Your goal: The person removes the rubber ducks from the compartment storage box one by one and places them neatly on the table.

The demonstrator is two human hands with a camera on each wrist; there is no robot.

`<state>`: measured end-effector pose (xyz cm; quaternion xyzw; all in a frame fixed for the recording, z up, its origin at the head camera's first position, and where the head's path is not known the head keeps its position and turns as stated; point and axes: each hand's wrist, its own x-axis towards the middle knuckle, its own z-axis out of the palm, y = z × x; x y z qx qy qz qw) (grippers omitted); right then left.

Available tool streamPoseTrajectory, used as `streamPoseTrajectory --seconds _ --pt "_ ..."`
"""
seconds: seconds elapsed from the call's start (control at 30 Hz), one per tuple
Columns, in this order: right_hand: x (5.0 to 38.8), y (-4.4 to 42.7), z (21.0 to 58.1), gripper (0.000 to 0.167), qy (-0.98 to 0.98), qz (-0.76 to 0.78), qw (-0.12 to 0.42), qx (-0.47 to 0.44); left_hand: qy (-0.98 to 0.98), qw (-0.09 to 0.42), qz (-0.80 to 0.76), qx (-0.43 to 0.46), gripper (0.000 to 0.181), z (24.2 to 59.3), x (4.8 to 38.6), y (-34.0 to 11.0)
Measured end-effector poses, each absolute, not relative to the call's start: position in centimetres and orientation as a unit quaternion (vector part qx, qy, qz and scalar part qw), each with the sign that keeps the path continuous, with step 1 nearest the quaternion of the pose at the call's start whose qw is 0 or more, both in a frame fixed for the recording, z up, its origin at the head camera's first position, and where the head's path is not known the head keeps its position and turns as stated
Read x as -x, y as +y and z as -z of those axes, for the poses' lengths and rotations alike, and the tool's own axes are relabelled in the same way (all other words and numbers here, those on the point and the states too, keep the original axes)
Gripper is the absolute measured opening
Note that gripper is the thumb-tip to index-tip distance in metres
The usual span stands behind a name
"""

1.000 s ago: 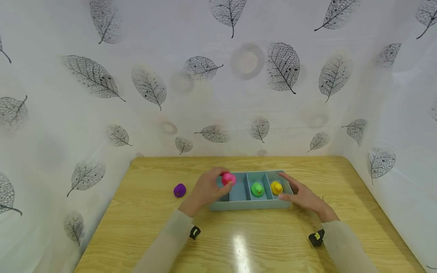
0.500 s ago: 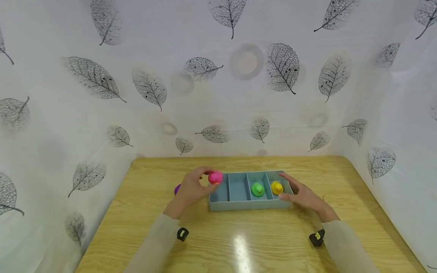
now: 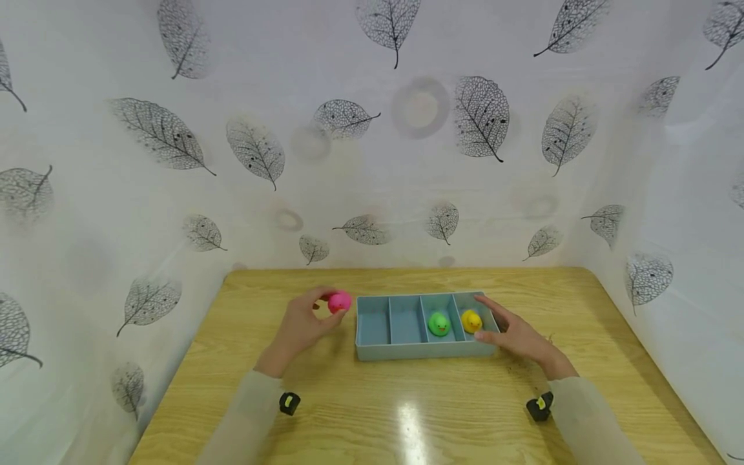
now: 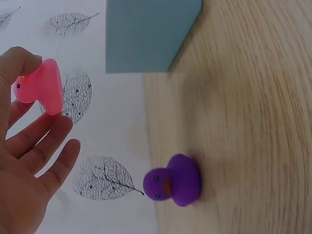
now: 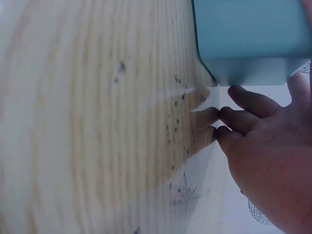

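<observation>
A pink rubber duck (image 3: pixel 340 302) is pinched between the thumb and fingers of my left hand (image 3: pixel 299 326), held up left of the box. In the left wrist view the pink duck (image 4: pixel 46 87) is clear of the table. A pale blue divided box (image 3: pixel 424 349) stands on the table. My right hand (image 3: pixel 517 332) holds its right end, the thumb at the front rim and the index finger at the back corner. A yellow duck (image 3: pixel 471 321) sits in the rightmost compartment; a green duck (image 3: pixel 439 324) occupies the one beside it. Both left compartments are bare.
A purple duck (image 4: pixel 180 180) stands on the wooden table (image 3: pixel 378 413), seen in the left wrist view; my left hand hides it in the head view. Leaf-patterned white sheeting (image 3: pixel 372 174) encloses the table at the back and sides.
My left hand has carried the pink duck leftward from over the box to beside it, covering the purple duck in the head view. My right hand has stayed on the box.
</observation>
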<state>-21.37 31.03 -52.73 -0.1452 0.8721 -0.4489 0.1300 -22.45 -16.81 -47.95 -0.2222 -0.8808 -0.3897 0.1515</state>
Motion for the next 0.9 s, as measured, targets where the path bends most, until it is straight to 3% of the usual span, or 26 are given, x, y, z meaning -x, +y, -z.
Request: streamPoseTrajectory --seconds 0.9 --pt "21.5 31.1 53.0 0.086 0.866 0.458 0.129 0.15 -0.907 0.148 0.369 0.136 0.041 49.4 22.3 -23.4"
